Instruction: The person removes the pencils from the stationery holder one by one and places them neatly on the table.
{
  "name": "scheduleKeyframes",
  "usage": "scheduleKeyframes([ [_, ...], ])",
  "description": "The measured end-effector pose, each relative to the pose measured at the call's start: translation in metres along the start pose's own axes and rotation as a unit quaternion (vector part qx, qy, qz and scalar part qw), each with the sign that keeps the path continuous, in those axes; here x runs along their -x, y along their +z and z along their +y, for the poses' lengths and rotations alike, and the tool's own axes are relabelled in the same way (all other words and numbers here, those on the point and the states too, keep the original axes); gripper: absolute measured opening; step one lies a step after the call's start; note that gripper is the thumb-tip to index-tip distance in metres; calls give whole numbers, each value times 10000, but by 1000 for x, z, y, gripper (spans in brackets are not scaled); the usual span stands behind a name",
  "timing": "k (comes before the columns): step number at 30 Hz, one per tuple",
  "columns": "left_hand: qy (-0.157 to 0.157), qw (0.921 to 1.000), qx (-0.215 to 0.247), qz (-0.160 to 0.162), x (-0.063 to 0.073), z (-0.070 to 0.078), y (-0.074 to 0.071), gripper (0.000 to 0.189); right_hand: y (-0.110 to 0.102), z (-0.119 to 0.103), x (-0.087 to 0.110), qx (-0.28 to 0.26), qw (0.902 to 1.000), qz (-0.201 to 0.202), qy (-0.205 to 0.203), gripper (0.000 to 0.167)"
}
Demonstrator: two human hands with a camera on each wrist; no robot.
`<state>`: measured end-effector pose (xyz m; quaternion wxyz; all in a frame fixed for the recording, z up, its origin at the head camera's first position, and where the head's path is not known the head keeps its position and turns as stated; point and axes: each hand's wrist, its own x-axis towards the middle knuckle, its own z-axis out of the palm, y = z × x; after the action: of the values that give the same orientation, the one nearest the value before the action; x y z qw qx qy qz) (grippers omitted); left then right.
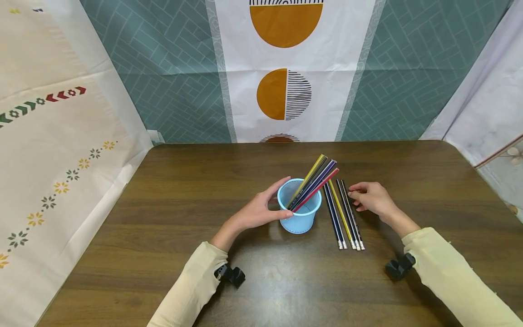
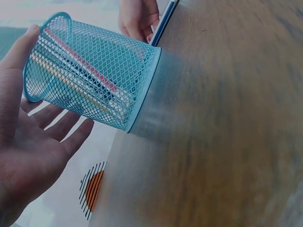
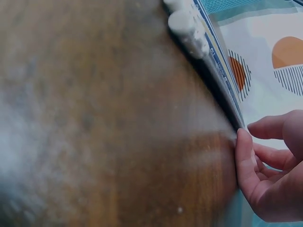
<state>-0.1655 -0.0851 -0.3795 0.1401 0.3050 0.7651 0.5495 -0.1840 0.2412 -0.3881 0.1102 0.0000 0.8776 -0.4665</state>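
Note:
A light blue mesh pencil cup [image 1: 300, 222] stands on the table, with several pencils [image 1: 312, 184] leaning to the right inside it, among them yellow, dark and red ones. My left hand [image 1: 261, 210] holds the cup from its left side, thumb over the near rim and fingers behind. To the right of the cup lies a row of several pencils [image 1: 345, 215], dark ones and a yellow one, with their white eraser ends toward me. My right hand [image 1: 371, 198] is beside the outermost black pencil [image 3: 220, 92]; one fingertip touches its far end, while another finger is apart from it.
The brown wooden table [image 1: 171, 200] spreads on both sides of the hands. Behind its back edge hangs a patterned cloth [image 1: 180, 72]. Black wrist cameras [image 1: 400, 266] sit on both sleeves, close above the table.

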Motion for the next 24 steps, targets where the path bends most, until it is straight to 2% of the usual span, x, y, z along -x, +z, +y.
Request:
scheduleKeyframes([
  [12, 52, 9999, -91, -6, 3, 0, 0, 85, 4, -1, 4, 99, 9999, 127, 40, 33],
  [24, -76, 9999, -87, 12, 1, 1, 0, 85, 1, -4, 3, 42, 9999, -67, 96, 36],
])
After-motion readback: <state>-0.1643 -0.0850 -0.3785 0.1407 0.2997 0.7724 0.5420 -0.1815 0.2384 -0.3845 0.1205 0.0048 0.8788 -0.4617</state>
